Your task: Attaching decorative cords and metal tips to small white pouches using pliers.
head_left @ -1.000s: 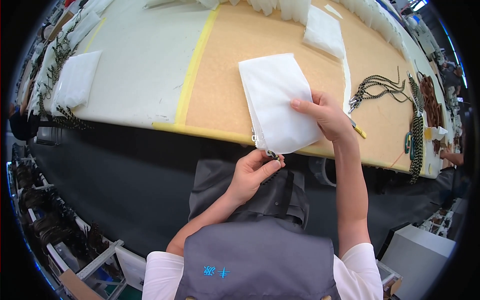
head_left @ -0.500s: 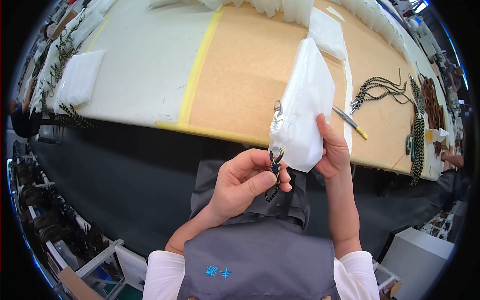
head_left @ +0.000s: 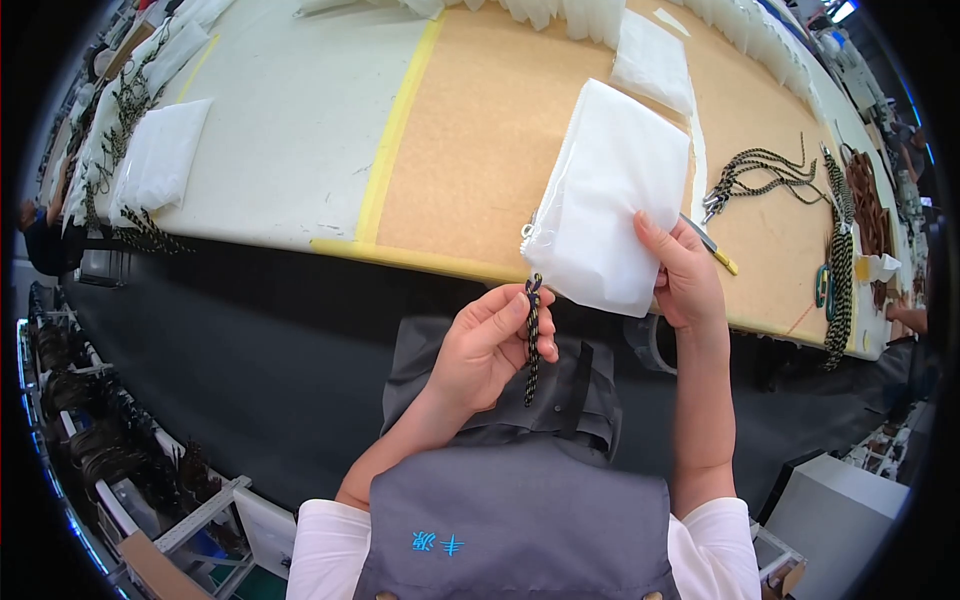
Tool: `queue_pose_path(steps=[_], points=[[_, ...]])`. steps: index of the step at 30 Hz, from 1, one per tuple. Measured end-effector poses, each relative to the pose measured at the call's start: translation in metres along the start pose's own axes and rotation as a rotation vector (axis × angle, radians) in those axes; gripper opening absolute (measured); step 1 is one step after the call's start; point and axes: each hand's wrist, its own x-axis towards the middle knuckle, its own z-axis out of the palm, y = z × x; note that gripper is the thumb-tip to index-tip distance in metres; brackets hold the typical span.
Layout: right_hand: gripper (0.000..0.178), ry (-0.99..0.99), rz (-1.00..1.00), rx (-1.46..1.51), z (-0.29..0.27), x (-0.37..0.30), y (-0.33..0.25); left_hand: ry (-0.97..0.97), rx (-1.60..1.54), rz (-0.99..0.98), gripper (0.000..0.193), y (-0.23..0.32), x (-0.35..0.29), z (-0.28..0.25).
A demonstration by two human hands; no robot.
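A white zippered pouch (head_left: 615, 195) is held up over the table's near edge. My right hand (head_left: 685, 265) grips its right side, thumb on the front face and fingers behind. At the pouch's lower left corner hangs a looped dark cord with yellow flecks (head_left: 532, 345). My left hand (head_left: 490, 345) pinches this cord between thumb and fingers just below the corner. A metal zipper pull (head_left: 527, 231) shows on the pouch's left edge. The fingers behind the pouch are hidden.
On the brown-topped table (head_left: 480, 150) lie a yellow-ended tool (head_left: 725, 262), several patterned cords with metal clips (head_left: 765, 175) and a long cord bundle (head_left: 838, 260). Flat white pouches (head_left: 655, 60) lie at the back, and a white stack (head_left: 165, 155) at left.
The pouch has turned so its broad face shows more, and my right hand has shifted slightly up and right. The cord loop now hangs straighter and longer below my left hand's pinch.
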Motion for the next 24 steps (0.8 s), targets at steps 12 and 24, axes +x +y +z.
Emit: queue_pose_path(steps=[12,24], points=[[0.033,0.51,-0.442,-1.277,-0.055,-0.011,-0.026,0.094,-0.068,-0.095,0.026,-0.013,0.01,-0.019],[0.013,0.352,-0.308,-0.688,-0.056,-0.04,-0.009,0.075,-0.12,-0.133,0.028,-0.01,0.014,-0.019]])
